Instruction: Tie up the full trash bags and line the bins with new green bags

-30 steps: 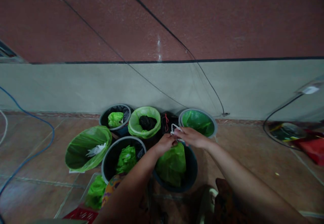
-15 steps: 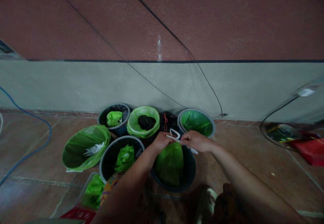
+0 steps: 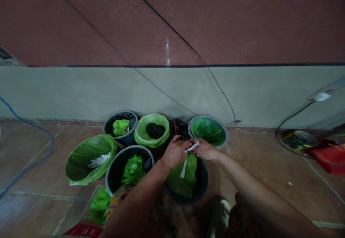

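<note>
Head view: we see the green bag (image 3: 181,184) inside the dark bin (image 3: 203,178), its top drawn up beneath the white strip (image 3: 192,147). We judge it light, soft, slippery and easily torn, best held at that bunched neck. Our right hand (image 3: 207,149) looks closed, pinching the strip; our left hand (image 3: 174,152) has bent fingers beside it, their grip we cannot tell.

Green bag (image 3: 187,182): thin, see-through plastic, drawn narrow at the top, fuller below.
Bag pose: I see it upright, inside a round dark bin (image 3: 204,180).
White strip (image 3: 192,147): flat, slanting up rightward at the bag's top; a white length hangs over its front, the join hidden from me.
</note>
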Tool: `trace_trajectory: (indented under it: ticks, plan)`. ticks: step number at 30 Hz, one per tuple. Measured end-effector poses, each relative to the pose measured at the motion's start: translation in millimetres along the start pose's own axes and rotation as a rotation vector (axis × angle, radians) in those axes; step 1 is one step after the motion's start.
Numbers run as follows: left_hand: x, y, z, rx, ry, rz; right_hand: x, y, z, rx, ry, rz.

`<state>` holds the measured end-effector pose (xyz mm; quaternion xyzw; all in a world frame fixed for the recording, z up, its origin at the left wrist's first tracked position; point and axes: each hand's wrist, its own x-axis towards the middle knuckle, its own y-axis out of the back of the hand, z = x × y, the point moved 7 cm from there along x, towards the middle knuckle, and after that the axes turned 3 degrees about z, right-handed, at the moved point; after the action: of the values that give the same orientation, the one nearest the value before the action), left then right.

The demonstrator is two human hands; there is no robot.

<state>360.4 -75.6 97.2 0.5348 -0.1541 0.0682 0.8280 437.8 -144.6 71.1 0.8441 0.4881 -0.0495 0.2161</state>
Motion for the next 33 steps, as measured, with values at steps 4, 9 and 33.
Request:
trace_trajectory:
  ticks: [4, 9, 33]
  plan:
    - [-1.9, 8.8, 5.5, 0.087, -0.014, 0.12, -6.9, -1.4, -1.3, 0.131, -0.03, -0.066]
    - [-5.9, 18.3, 1.0, 0.077, 0.076, 0.243, -10.7, 5.5, -7.1, 0.152, 0.0, -0.071]
    - [-7.6, 15.0, -18.5, -0.409, 0.343, 0.358, -16.6, 39.5, -36.9, -0.443, 0.389, 0.38]
